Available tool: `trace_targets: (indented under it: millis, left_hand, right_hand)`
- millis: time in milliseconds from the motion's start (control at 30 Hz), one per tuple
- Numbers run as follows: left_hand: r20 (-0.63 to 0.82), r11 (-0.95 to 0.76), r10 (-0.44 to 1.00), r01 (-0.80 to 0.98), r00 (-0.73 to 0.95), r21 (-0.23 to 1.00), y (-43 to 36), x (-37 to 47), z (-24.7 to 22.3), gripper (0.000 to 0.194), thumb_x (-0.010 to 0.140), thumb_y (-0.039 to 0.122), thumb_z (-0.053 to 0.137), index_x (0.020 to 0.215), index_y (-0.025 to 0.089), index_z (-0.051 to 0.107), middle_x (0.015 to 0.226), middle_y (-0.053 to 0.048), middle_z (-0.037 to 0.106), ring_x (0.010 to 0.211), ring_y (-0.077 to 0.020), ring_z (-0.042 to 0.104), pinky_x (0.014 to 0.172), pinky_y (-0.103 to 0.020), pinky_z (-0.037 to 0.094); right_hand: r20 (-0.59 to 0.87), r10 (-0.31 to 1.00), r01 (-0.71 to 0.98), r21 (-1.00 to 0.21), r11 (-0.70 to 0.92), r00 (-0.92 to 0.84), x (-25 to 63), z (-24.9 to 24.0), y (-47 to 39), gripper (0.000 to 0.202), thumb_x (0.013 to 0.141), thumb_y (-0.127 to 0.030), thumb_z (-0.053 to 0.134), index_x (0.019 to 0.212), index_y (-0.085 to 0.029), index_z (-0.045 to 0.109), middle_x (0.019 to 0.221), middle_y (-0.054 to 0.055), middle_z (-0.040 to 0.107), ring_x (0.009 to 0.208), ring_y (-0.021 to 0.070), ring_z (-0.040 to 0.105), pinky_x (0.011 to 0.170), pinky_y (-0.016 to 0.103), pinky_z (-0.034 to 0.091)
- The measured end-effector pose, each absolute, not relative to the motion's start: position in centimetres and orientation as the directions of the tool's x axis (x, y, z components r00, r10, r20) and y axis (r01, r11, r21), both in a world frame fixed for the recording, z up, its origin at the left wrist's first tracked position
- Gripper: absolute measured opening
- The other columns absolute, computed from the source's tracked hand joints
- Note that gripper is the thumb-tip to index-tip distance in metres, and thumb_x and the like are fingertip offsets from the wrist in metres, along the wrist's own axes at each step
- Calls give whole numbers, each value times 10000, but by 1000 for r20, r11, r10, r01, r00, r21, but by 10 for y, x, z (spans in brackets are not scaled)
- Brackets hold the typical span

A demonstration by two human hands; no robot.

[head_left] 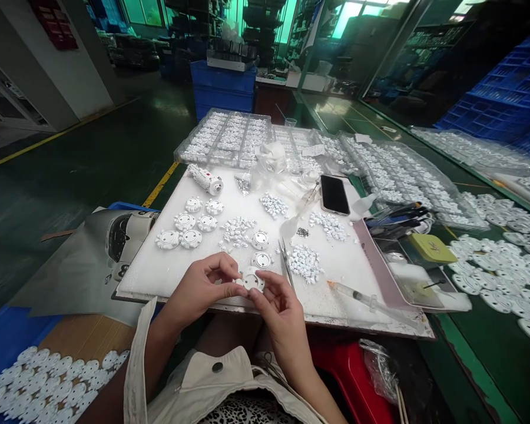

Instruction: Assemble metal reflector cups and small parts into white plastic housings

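Note:
Between my two hands, over the near edge of the white board (168, 277), is a round white disc (252, 279) with small holes. My left hand (207, 285) pinches its left side between thumb and fingers. The right side of the disc is gripped by my right hand (279, 297). Two similar discs (262, 259) lie just beyond, and several more (185, 221) are grouped at the left. Small heaps of white pieces (305, 263) lie around the middle of the board. Tweezers (286, 262) rest just right of my hands.
A syringe (357, 295) lies at the front right, beside a pink-edged tray (375, 265) of tools. Farther back are a black phone (334, 194), a white cylinder (205, 179) and clear compartment trays (225, 138) full of white parts. More discs (499, 271) lie far right.

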State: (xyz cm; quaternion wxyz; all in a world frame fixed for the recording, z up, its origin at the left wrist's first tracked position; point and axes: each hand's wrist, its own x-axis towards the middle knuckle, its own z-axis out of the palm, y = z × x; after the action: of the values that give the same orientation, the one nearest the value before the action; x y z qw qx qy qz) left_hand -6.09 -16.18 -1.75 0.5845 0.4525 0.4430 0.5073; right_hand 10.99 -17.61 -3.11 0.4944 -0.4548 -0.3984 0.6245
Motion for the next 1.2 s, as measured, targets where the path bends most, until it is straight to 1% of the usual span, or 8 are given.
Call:
trace_targets:
  millis: [267, 400, 500, 667, 767, 967, 1133, 1200]
  left_hand:
    - [-153, 170, 983, -186, 101, 968, -163, -56, -23, 292, 657, 265, 864, 727, 165, 598, 750, 13, 614, 744, -130, 596, 699, -249, 478]
    - [-195, 208, 976, -156, 92, 966, -166, -60, -19, 272, 654, 254, 859, 733, 159, 617, 744, 9, 626, 736, -130, 596, 683, -244, 473]
    - [-224, 234, 970, -114, 94, 966, -171, -64, -19, 258, 662, 225, 852, 748, 162, 617, 756, 5, 625, 749, -131, 586, 675, -239, 460]
    - [-222, 224, 973, -26, 56, 974, -179, -67, -21, 276, 686, 279, 843, 749, 169, 598, 760, 10, 590, 758, -140, 569, 678, -252, 460]
    - [-201, 201, 979, 14, 45, 980, -181, -65, -20, 277, 721, 315, 819, 737, 174, 582, 770, 12, 576, 759, -137, 552, 679, -254, 448]
    - [-145, 141, 989, 122, 22, 982, -187, -63, -16, 294, 719, 304, 818, 698, 183, 551, 760, 22, 545, 721, -128, 508, 648, -255, 406]
    - [6, -4, 1000, 372, -4, 928, -195, -64, -16, 229, 819, 292, 742, 711, 189, 568, 777, 10, 581, 710, -130, 536, 634, -258, 407]
    - [91, -80, 996, 452, -3, 889, -198, -63, -15, 211, 849, 279, 719, 726, 193, 571, 786, 5, 597, 726, -135, 565, 648, -259, 426]
  right_hand:
    - [-101, 976, -168, -977, -134, -194, 110, -36, -177, 295, 800, -358, 757, 1061, -233, 697, 956, 46, 753, 887, 155, 724, 800, 241, 592]
    - [-5, 974, 13, -1000, -2, -225, 113, -39, -178, 230, 876, -340, 671, 1070, -226, 718, 1021, 72, 763, 917, 189, 734, 827, 300, 598]
    - [104, 963, 158, -977, 146, -247, 116, -35, -178, 170, 898, -291, 634, 1017, -224, 735, 966, 59, 771, 876, 189, 736, 822, 316, 598]
    - [152, 941, 171, -963, 210, -301, 116, -32, -178, 257, 912, -233, 603, 1166, -222, 646, 939, 44, 768, 840, 168, 743, 757, 281, 608]
    - [210, 925, 228, -930, 289, -317, 118, -36, -178, 234, 919, -227, 601, 1148, -225, 649, 960, 45, 763, 837, 162, 739, 734, 269, 605]
    - [455, 808, 337, -745, 576, -374, 122, -43, -177, 261, 920, -139, 595, 1154, -247, 628, 942, 34, 738, 834, 147, 698, 738, 268, 571]
    - [702, 585, 483, -378, 789, -406, 120, -41, -173, 311, 899, -121, 612, 1184, -240, 641, 749, 37, 685, 667, 161, 605, 566, 275, 490]
    - [734, 557, 526, -321, 788, -387, 119, -41, -170, 293, 890, -145, 635, 1159, -260, 657, 866, 69, 719, 760, 183, 650, 620, 297, 536]
